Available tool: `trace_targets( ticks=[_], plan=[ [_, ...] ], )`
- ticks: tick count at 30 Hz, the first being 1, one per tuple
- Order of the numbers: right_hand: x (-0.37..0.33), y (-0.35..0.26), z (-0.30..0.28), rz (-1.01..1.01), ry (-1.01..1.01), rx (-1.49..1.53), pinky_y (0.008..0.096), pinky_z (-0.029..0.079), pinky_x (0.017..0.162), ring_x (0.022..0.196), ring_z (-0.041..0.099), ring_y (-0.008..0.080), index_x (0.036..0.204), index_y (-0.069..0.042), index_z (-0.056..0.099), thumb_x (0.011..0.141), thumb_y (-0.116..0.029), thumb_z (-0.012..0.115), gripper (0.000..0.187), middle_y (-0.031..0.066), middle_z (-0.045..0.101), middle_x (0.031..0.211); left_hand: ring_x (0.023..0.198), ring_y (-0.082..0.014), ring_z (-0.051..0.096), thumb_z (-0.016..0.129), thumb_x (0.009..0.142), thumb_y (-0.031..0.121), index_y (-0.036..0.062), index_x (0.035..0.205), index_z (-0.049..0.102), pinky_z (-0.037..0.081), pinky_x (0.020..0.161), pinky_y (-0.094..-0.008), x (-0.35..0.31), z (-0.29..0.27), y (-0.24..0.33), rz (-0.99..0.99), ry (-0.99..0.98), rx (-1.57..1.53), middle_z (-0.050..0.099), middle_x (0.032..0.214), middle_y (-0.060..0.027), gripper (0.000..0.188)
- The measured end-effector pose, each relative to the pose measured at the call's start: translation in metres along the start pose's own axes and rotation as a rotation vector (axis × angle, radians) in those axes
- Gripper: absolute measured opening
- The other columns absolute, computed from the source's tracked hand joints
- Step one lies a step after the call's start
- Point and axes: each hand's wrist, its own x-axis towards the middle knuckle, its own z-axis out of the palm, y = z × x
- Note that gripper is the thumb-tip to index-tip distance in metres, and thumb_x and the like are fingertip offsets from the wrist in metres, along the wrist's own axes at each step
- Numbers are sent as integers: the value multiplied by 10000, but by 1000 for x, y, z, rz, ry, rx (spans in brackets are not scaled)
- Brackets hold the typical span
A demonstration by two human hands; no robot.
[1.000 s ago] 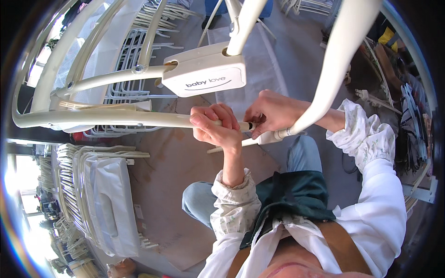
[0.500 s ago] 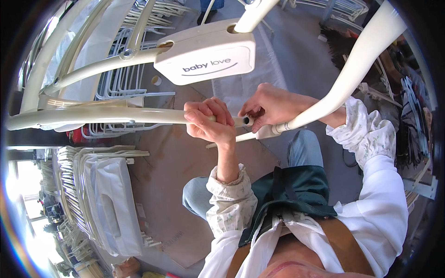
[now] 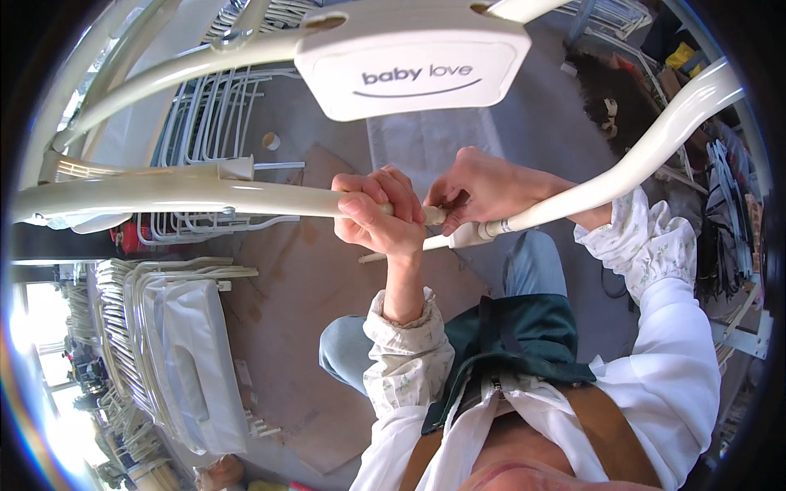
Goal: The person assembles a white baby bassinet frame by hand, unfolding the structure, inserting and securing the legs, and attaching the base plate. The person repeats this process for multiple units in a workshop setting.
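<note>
My left hand [image 3: 378,211] is wrapped round a cream metal tube [image 3: 246,196] of a large frame, close to the tube's end. At that end, my right hand [image 3: 487,186] has its thumb and fingertips brought together against the tip; whatever small thing they may pinch is hidden. Just below the right fingers sits a plastic sleeve [image 3: 467,235] on a second cream tube [image 3: 602,191], which curves up to the right and passes in front of my right wrist. Above both hands, a white plastic housing [image 3: 422,86] joins the upper tubes.
Bent white tube frames [image 3: 213,123] are stacked behind on the left. A bundle of frames with a white panel [image 3: 201,360] stands at lower left. Brown board [image 3: 303,360] covers part of the floor. Dark items and straps [image 3: 729,204] lie at the right, with a small cup [image 3: 271,141] farther back.
The white housing has shifted right and upward in view, and the right curved tube has swung outward. The gripped tube's open end, seen before as a dark hole, no longer shows its opening.
</note>
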Motion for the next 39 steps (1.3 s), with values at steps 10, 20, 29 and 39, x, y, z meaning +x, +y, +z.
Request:
trace_targets(
  ticks=[10,20,29,39],
  plan=[
    [-3,7,-3,-27,24,81,324,510,625,659,679,226,917,55,695,695,-54,789,265,171,709,787,309,-58,204,345,1015,528,121,717,330,202,321,-211,0,3,-2,-1,-20,26,264,411,34,505],
    [-8,25,-1,-119,27,120,283,553,646,673,693,170,1116,26,657,729,10,764,402,151,723,832,297,-59,191,328,1029,498,128,701,316,186,314,-206,-13,8,-21,37,45,21,234,401,40,495],
    [-34,29,-5,-348,513,958,323,559,588,751,662,202,1276,-121,517,1018,-273,421,315,87,681,947,330,-66,278,402,1015,475,94,717,332,208,308,-204,-11,-1,-19,-33,-41,-45,300,444,12,489],
    [-83,12,-6,-934,378,1179,283,280,364,333,293,107,630,-131,441,1039,-416,251,534,-14,366,508,330,-58,224,379,1039,411,134,673,305,184,304,-215,-12,6,-8,-35,-65,54,247,427,28,465]
  ],
)
